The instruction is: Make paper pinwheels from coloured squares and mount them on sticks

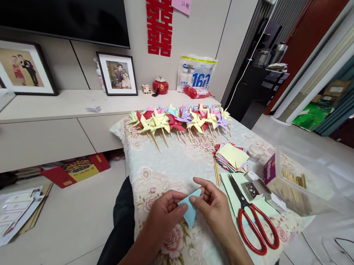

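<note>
A small light-blue paper piece [189,207] is pinched between the fingertips of the left hand [164,215] and the right hand [214,208], low in the frame's centre, above the floral tablecloth [165,166]. It appears folded, though the creases are hard to make out. Just right of it lie red-handled scissors [255,223]. Further up are stacked coloured paper squares [232,156] and a row of paper pinwheels [178,121].

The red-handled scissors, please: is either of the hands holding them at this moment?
No, the red-handled scissors lie on the table to the right, while the left hand and right hand pinch a blue paper piece.
</note>
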Demonstrator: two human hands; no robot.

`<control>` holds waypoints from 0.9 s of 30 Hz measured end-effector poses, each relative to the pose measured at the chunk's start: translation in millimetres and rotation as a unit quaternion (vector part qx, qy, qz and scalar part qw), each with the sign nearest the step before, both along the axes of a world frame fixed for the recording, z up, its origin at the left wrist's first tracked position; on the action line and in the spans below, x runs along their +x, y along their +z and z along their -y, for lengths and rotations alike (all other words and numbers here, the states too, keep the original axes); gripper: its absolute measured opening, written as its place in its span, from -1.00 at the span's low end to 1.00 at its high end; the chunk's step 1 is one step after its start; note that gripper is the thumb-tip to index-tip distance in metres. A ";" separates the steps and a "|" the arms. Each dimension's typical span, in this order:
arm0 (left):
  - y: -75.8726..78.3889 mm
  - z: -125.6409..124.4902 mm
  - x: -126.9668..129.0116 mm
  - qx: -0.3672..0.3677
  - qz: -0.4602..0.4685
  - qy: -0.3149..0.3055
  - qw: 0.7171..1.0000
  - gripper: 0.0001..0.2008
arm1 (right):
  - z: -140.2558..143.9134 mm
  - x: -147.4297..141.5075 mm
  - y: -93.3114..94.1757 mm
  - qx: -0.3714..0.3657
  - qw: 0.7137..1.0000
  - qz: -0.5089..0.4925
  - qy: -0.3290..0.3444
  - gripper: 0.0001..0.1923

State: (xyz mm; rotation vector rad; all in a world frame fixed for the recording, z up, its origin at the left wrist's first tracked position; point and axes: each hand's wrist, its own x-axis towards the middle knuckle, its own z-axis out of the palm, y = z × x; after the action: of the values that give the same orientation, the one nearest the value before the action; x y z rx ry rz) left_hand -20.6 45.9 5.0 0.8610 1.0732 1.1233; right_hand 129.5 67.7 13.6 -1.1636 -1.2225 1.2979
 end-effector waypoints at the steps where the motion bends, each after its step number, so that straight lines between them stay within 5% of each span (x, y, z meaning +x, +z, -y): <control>1: -0.6 3.9 -0.6 -0.001 -0.006 -0.008 1.000 -0.77 | 4.0 0.5 0.9 0.003 1.000 0.000 -0.006 -0.52; 12: -0.7 31.8 -4.2 -0.033 0.022 0.007 0.999 -0.70 | 45.0 -0.9 3.0 0.027 0.995 0.086 -0.042 -0.78; 17: -4.2 36.6 -9.0 -0.038 0.018 0.009 0.999 -0.72 | 60.8 34.8 5.2 0.086 0.977 0.189 -0.053 -0.74; 19: -4.8 36.2 -12.8 -0.034 0.016 0.012 0.999 -0.72 | 66.9 63.2 1.7 0.115 0.943 0.292 -0.111 -0.74; 22: -3.7 34.7 -17.4 -0.031 0.018 0.008 0.999 -0.74 | 74.6 105.9 -10.1 0.130 0.849 0.483 -0.170 -0.73; 27: 3.6 34.1 -20.9 -0.006 -0.006 0.008 1.000 -0.81 | 82.8 146.1 -36.1 0.128 0.765 0.615 -0.141 -0.62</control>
State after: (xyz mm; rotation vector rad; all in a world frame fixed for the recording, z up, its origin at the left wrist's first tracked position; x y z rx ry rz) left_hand -41.5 11.8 8.6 0.8511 1.0969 1.1252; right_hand 275.6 -15.2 -22.5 -1.9662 -1.9105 -0.0525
